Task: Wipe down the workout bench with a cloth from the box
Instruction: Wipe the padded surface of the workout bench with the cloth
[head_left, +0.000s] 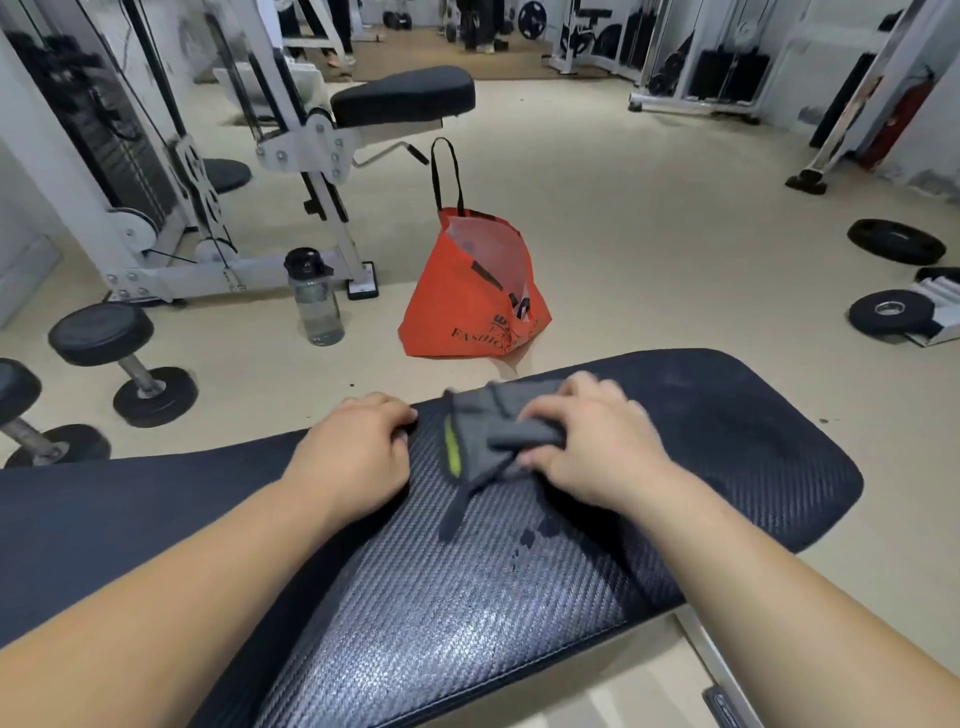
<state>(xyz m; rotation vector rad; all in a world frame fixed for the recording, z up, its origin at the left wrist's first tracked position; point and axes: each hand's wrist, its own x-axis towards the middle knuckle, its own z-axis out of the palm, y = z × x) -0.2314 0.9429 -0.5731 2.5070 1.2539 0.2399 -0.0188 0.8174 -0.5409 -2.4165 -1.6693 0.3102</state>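
Over on the floor just past the workout bench (467, 597), an orange tote bag (467, 312) sat slumped open with its black handles sticking up; pale lining showed inside and something dark sat low down, couldn't tell what tbh; just left of it stood a smoky clear plastic bottle (317, 301) with a black lid, and how full it was I couldn't make out.

The bench pad was black with a woven, carbon-fibre sort of texture, shiny up close, rounded at the corners; a few dark wet-looking spots sat on it near the right forearm. The cloth (493, 431) was grey, soft and bunched up, with a lime-yellow strip along one edge; it lay on the pad near the far edge, one corner trailing back toward the camera. The right hand (592, 441) was on top of it, fingers curled into the bunched fabric and gripping it; the left hand (358, 447) was just beside the cloth, fingers hooked over the pad's far edge.

Round-headed black dumbbells (124, 358) with metal handles lay off to the left; a flat black weight plate (896, 241) lay far right.

Only writing I could read was "FASHIO" in black on the bag; the rest was folded away.
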